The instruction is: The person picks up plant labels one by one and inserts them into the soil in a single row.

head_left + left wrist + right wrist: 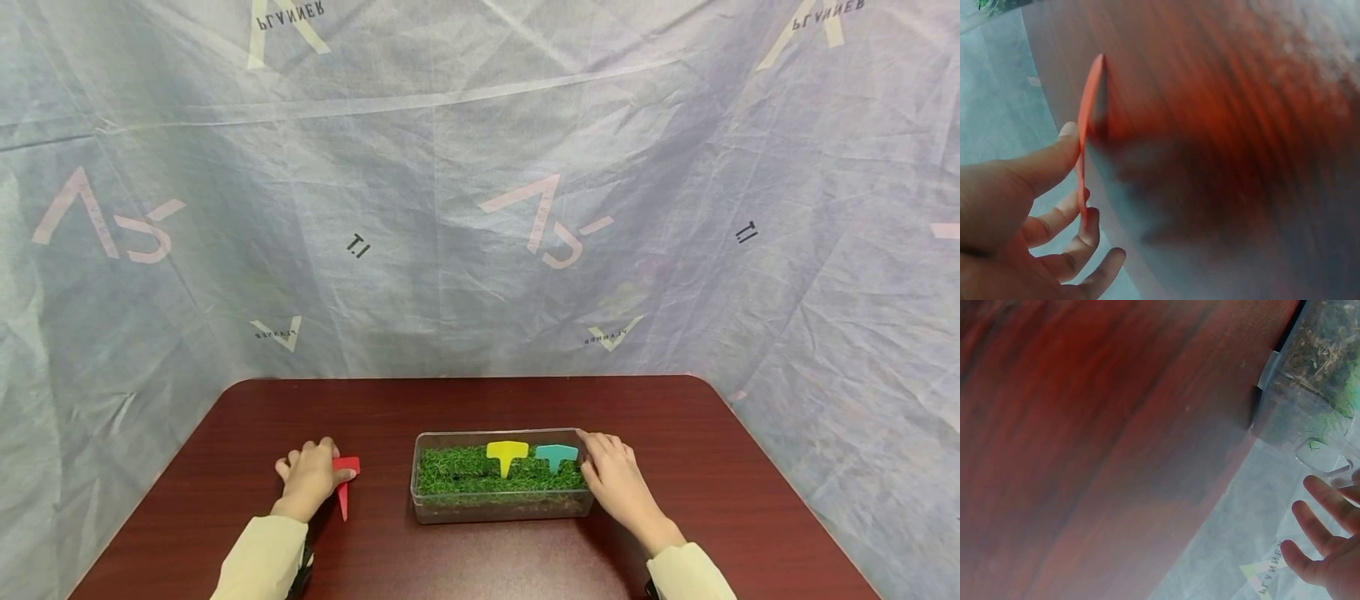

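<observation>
My left hand (309, 477) pinches a red T-shaped plant label (346, 465) between thumb and fingers, left of a clear plastic box. In the head view the label's pointed stem hangs downward; the left wrist view shows the label (1088, 100) edge-on. Green artificial grass (457, 471) fills the box (502, 507). A yellow T-shaped label (507, 451) and a teal one (557, 454) stand upright in the grass. At the box's right end rests my right hand (621, 479), its fingertips at the rim. The right wrist view shows this hand's fingers (1313, 528) spread and fairly straight.
The box stands on a dark red wooden table (390, 567) with rounded far corners. Pale grey printed cloth (435, 250) hangs behind the table and along both sides. Brown shredded material (1319, 350) shows through the box wall beneath the grass.
</observation>
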The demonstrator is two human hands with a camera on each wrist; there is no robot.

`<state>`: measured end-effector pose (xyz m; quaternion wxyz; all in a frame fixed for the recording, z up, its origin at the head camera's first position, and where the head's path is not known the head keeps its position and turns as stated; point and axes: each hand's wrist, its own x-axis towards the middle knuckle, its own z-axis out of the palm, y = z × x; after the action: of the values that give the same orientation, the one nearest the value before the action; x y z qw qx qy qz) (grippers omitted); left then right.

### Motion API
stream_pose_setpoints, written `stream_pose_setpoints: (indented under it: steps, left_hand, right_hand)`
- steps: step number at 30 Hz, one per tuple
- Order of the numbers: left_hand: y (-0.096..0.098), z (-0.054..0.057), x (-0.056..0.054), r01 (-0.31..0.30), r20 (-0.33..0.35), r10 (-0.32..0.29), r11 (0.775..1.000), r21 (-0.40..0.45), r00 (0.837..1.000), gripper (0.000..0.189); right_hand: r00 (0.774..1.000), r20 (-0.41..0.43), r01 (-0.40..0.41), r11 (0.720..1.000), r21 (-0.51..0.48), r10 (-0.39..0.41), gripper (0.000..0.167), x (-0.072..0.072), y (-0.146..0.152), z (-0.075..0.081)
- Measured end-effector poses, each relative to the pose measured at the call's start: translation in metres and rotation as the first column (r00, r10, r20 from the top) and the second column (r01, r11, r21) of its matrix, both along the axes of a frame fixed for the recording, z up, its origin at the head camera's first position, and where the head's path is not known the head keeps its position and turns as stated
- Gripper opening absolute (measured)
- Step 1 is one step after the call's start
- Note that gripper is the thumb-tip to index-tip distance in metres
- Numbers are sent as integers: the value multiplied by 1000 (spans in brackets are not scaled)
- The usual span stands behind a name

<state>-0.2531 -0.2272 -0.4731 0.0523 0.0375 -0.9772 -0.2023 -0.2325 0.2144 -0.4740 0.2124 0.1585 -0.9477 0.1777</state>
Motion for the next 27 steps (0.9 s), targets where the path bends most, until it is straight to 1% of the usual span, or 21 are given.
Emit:
stream_pose_setpoints:
  steps: [6,10,18,24,27]
  left_hand:
    - [0,2,0,7,11,-7,1000,-24,1000,37]
    - [1,2,0,7,5,-7,1000,-30,1000,35]
    - [2,2,-1,10,-51,-10,1000,-3,999,24]
    - [5,2,-2,2,-75,-4,1000,-21,997,17]
    - [6,3,-2,-2,-105,-1,999,-33,994,15]
  right_hand:
    - [1000,-1,0,1000,-1,0,41,0,0,0]
    - [1000,-2,0,1000,-2,0,41,0,0,0]
    - [1000,0,1,1000,-4,-1,41,0,0,0]
    - [1000,1,1,1000,0,-1,41,0,0,0]
    - [1000,0,1,1000,0,-1,42,0,0,-1]
